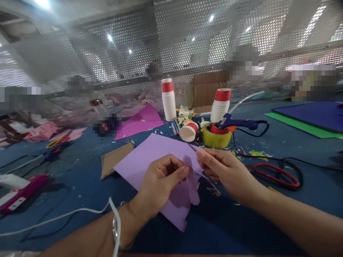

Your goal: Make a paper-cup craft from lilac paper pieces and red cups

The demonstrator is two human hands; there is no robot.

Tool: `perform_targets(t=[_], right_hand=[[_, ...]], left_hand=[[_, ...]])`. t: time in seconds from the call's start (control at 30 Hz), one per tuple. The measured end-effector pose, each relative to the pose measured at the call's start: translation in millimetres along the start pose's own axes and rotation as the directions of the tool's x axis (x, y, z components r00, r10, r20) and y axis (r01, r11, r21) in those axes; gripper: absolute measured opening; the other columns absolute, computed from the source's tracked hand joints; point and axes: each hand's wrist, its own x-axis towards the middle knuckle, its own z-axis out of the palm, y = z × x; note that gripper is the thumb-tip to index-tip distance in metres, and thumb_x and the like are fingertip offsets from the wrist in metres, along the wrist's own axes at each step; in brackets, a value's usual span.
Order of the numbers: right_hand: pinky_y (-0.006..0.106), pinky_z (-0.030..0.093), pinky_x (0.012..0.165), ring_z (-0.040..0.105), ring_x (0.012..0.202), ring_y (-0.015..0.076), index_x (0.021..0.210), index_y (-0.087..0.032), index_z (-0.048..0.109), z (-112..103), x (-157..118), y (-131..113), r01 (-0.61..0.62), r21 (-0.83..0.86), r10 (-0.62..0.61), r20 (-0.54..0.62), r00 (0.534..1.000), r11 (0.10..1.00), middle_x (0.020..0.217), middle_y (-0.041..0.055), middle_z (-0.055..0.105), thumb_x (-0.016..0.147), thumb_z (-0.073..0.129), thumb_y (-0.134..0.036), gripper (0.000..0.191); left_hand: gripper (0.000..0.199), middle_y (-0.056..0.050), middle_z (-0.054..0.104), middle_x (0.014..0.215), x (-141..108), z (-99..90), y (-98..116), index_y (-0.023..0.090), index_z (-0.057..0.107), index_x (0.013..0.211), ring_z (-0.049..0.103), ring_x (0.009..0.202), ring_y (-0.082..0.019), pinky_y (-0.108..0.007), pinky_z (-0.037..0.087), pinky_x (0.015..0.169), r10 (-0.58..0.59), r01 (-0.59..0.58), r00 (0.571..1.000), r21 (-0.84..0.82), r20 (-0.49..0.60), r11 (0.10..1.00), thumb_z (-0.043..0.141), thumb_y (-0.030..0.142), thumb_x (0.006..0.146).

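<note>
My left hand point(163, 180) is closed in a pinch on a small cut piece of purple paper point(187, 162). Close beside it, my right hand point(222, 169) pinches a thin purple paper strip point(210, 181), whose lower end hangs below the fingers. Under both hands lies a larger purple sheet point(152, 151) with a ragged cut edge on its right side. Part of that sheet is hidden by my left hand. Red-handled scissors point(278, 175) rest on the table to the right of my right hand, their blades hard to make out.
A blue glue gun point(238, 123) lies on a yellow tape roll point(216, 138), its black cord running right. Stacked paper cups point(168, 105) stand behind, near a tipped cup point(189, 131). Cardboard point(116, 160) lies left. A white cable point(80, 210) crosses my left wrist. A power strip point(23, 192) sits far left.
</note>
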Motion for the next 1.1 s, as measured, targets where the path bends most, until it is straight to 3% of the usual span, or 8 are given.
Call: perform_targets(t=[0.13, 0.3, 0.57, 0.63, 0.7, 0.83, 0.93, 1.1], right_hand=[[0.022, 0.016, 0.041, 0.025, 0.048, 0.0068, 0.067, -0.02, 0.046, 0, 0, 0, -0.025, 0.054, 0.024, 0.016, 1.0, 0.998, 0.058, -0.0065, 0.033, 0.086, 0.056, -0.066, 0.051], [0.022, 0.015, 0.039, 0.022, 0.044, 0.0061, 0.064, -0.02, 0.046, 0, -3, -1, -0.112, 0.063, 0.099, 0.183, 0.978, 0.992, 0.051, -0.0093, 0.028, 0.083, 0.062, -0.066, 0.052], [0.021, 0.017, 0.038, 0.024, 0.042, 0.0049, 0.071, -0.019, 0.055, -1, -6, -5, -0.206, 0.163, 0.162, 0.251, 0.954, 0.965, 0.049, -0.01, 0.035, 0.08, 0.073, -0.052, 0.039], [0.021, 0.019, 0.039, 0.025, 0.042, 0.0049, 0.069, -0.019, 0.051, -1, -5, -4, -0.195, 0.133, 0.159, 0.239, 0.958, 0.972, 0.05, -0.01, 0.035, 0.077, 0.075, -0.052, 0.042], [0.021, 0.021, 0.04, 0.026, 0.043, 0.0053, 0.07, -0.02, 0.05, -2, -5, -3, -0.174, 0.106, 0.147, 0.22, 0.964, 0.979, 0.051, -0.0103, 0.034, 0.078, 0.074, -0.054, 0.042], [0.022, 0.02, 0.041, 0.025, 0.047, 0.0058, 0.068, -0.02, 0.049, -1, -4, -4, -0.112, 0.062, 0.098, 0.203, 0.974, 0.992, 0.055, -0.0093, 0.033, 0.075, 0.076, -0.055, 0.044], [0.023, 0.021, 0.041, 0.026, 0.048, 0.0063, 0.066, -0.02, 0.049, -1, -3, -6, -0.09, 0.037, 0.08, 0.224, 0.971, 0.995, 0.059, -0.0078, 0.035, 0.075, 0.075, -0.054, 0.044], [0.022, 0.025, 0.046, 0.033, 0.053, 0.0075, 0.071, -0.019, 0.055, 0, -2, -5, -0.066, -0.01, 0.067, 0.239, 0.969, 0.998, 0.065, -0.0049, 0.044, 0.079, 0.074, -0.049, 0.037]], left_hand=[[0.015, 0.0, 0.064, 0.071, 0, -6.5, 5, 0.02, 0.064, 0.076, 0.055, 0.067, -0.015, -0.029, 0.042, 0.065, 0.251, -0.242, 0.968, 0.347, 0.021, 0.906, 0.068, 0.027, 0.088], [0.012, -0.004, 0.072, 0.084, -4, -11.0, 14, 0.021, 0.068, 0.088, 0.058, 0.082, -0.02, -0.036, 0.043, 0.082, 0.576, -0.593, 0.758, 0.69, 0.305, 0.415, 0.06, 0.012, 0.09], [0.017, -0.006, 0.072, 0.095, -10, -12.3, 11, 0.023, 0.071, 0.094, 0.05, 0.094, -0.026, -0.04, 0.038, 0.083, 0.634, -0.544, 0.672, 0.836, 0.383, 0.071, 0.062, 0.011, 0.087], [0.015, -0.006, 0.07, 0.095, -8, -12.5, 10, 0.024, 0.07, 0.095, 0.05, 0.093, -0.025, -0.04, 0.038, 0.084, 0.64, -0.54, 0.691, 0.828, 0.334, 0.15, 0.062, 0.013, 0.088], [0.009, -0.005, 0.068, 0.092, -4, -13.1, 8, 0.024, 0.066, 0.095, 0.053, 0.09, -0.023, -0.038, 0.041, 0.083, 0.614, -0.495, 0.766, 0.785, 0.192, 0.373, 0.064, 0.018, 0.088], [0.019, -0.002, 0.063, 0.079, 5, -14.7, 3, 0.02, 0.062, 0.087, 0.057, 0.074, -0.017, -0.03, 0.044, 0.068, 0.221, -0.166, 0.972, 0.43, -0.082, 0.888, 0.065, 0.039, 0.089], [0.028, -0.003, 0.063, 0.078, 10, -13.8, 1, 0.018, 0.066, 0.085, 0.057, 0.073, -0.015, -0.027, 0.044, 0.065, 0.015, -0.015, 1.0, 0.147, 0.004, 0.989, 0.059, 0.044, 0.092], [0.021, -0.002, 0.064, 0.072, 11, -10.4, 0, 0.016, 0.069, 0.076, 0.057, 0.069, -0.013, -0.026, 0.043, 0.065, 0.026, -0.026, 1.0, 0.004, 0.013, 1.0, 0.068, 0.034, 0.086]])
